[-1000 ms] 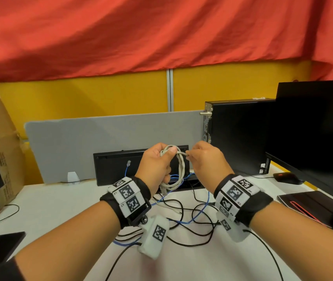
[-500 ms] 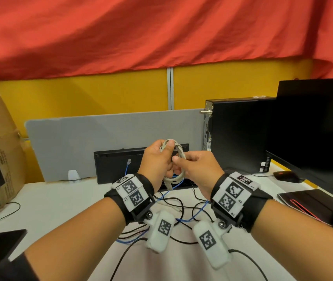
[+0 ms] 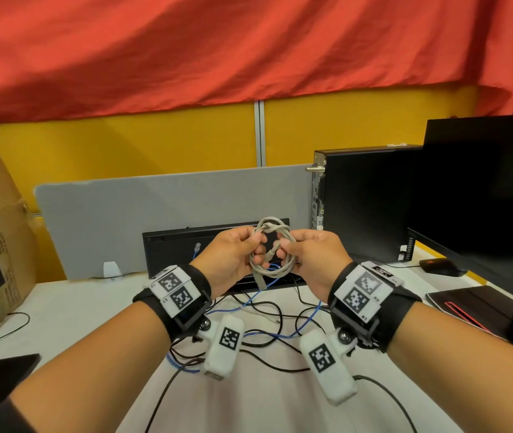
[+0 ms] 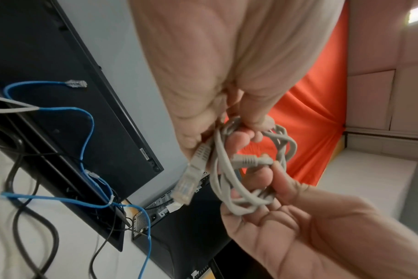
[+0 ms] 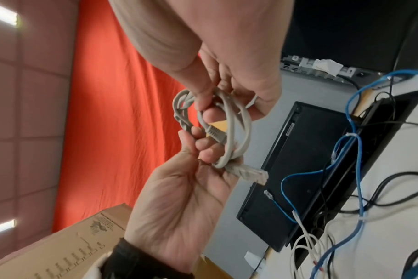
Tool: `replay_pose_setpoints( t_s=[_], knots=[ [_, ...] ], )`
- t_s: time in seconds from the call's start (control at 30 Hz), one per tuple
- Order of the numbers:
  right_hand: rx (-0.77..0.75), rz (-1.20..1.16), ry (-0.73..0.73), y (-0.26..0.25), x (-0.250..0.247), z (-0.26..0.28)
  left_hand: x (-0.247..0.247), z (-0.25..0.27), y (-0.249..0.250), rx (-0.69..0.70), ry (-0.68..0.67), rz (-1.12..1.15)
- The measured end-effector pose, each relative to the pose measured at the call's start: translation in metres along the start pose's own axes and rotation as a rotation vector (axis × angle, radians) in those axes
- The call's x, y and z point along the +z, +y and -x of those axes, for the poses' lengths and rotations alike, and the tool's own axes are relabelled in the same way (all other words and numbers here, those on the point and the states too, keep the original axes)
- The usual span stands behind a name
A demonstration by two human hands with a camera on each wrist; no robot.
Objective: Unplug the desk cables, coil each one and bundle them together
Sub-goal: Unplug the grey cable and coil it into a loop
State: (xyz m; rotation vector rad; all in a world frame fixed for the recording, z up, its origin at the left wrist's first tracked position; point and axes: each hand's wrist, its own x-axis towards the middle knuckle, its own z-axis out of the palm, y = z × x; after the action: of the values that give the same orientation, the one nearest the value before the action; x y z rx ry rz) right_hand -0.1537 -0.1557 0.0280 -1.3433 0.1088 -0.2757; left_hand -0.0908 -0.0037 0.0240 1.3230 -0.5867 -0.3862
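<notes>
I've got both hands up in front of me w/ the grey cable coil (image 3: 272,248) held between them, above the desk (image 3: 71,304). My left hand (image 3: 230,259) is curled onto the coil's left side, thumb on top pinching the loops against the fingers; from the left wrist cam the fingers (image 4: 236,139) poke thru the loops from inside. My right hand (image 3: 313,260) is clamped on the opposite side, thumb and forefinger pinching the strands, other fingers hooked under the bottom of the coil. So neither hand is slack, both closed on the same coil, approx. facing each other w/ only the coil's opening between them. At the top of the coil, just above both thumbs, the strands are twisted round each other (image 5: 181,107). One grey plug (image 4: 186,181) hangs free below my left grip, pointing down; the other plug (image 4: 248,160) lies across the inside of the loop, touching the right fingertips. Below the grip, well apart from it, blue cables (image 3: 283,334) and black cables (image 3: 267,310) lie tangled on the desk. Beyond the grip sits a black box (image 3: 167,251), and to the right of it a black PC tower (image 3: 367,207).
</notes>
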Motion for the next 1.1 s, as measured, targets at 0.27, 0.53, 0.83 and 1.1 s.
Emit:
replay_pose_setpoints(
  t_s=[0.27,0.53,0.83,1.1],
  knots=[
    [0.098,-0.209,-0.287,-0.013,-0.003,0.008,0.002,-0.001,0.0,0.037,0.048,-0.092],
    [0.122,-0.214,-0.348,-0.019,0.002,0.015,0.011,-0.003,-0.004,0.072,0.093,-0.218],
    [0.136,-0.289,-0.338,-0.025,-0.007,0.007,0.012,0.004,0.0,0.053,-0.054,-0.358],
    [0.0,0.011,-0.309,-0.02,-0.015,0.007,0.017,0.007,-0.003,0.06,-0.048,-0.349]
  ],
)
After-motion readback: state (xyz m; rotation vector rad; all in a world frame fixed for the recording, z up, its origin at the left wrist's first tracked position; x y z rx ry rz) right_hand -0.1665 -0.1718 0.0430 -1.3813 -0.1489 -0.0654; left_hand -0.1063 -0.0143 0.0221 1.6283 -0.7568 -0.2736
